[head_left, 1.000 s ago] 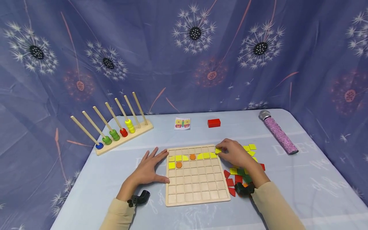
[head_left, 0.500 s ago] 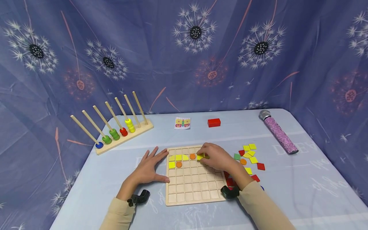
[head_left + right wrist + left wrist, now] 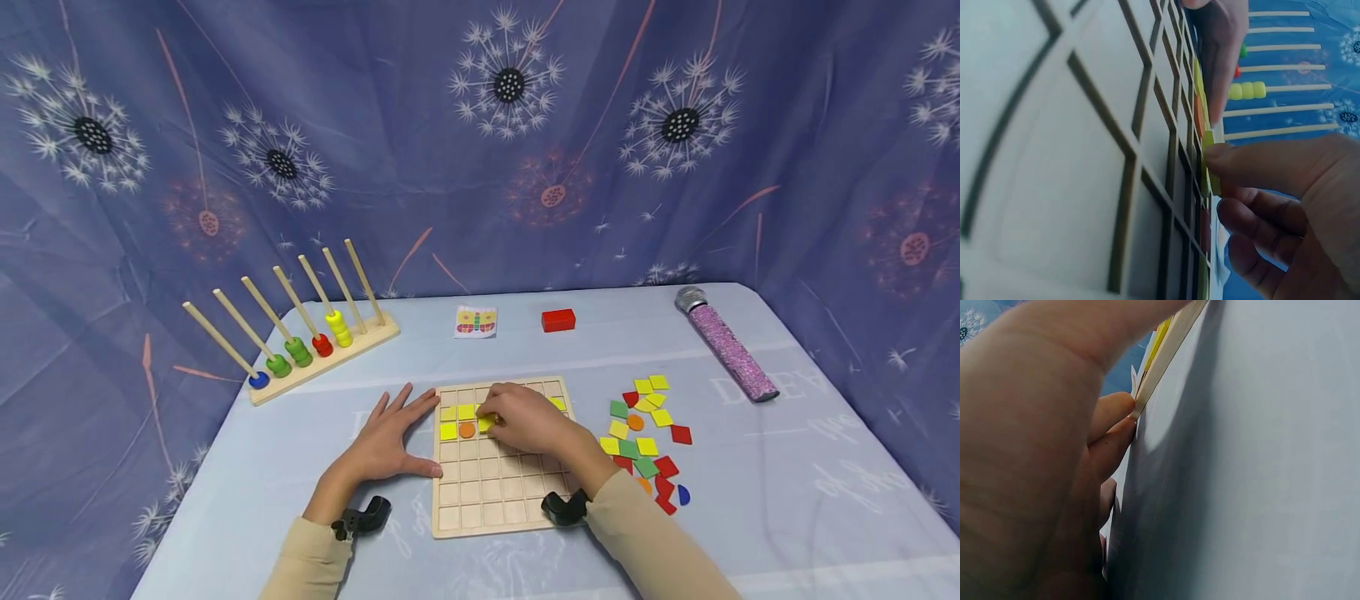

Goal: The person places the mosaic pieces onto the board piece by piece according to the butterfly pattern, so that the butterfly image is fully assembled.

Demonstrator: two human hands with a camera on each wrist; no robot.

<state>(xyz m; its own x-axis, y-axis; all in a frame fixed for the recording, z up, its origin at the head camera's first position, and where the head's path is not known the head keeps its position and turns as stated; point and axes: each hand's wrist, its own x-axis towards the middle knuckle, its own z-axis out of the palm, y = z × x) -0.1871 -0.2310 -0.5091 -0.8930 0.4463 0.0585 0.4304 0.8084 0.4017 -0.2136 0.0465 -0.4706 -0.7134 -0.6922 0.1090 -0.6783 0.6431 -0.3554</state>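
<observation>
Between the counter's (image 3: 750, 500) side edges, the right hand (image 3: 528, 417) pinches a yellow tile (image 3: 1215, 182) over a gridded board (image 3: 512, 492); the left hand (image 3: 384, 443) touches it, fingers (image 3: 418, 406) wide.

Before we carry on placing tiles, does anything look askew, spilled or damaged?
No damage or spill stands out. The loose tiles lie scattered beside the wooden grid board, untidy but hardly odd. The right hand simply pinches a yellow tile over the board.
</observation>
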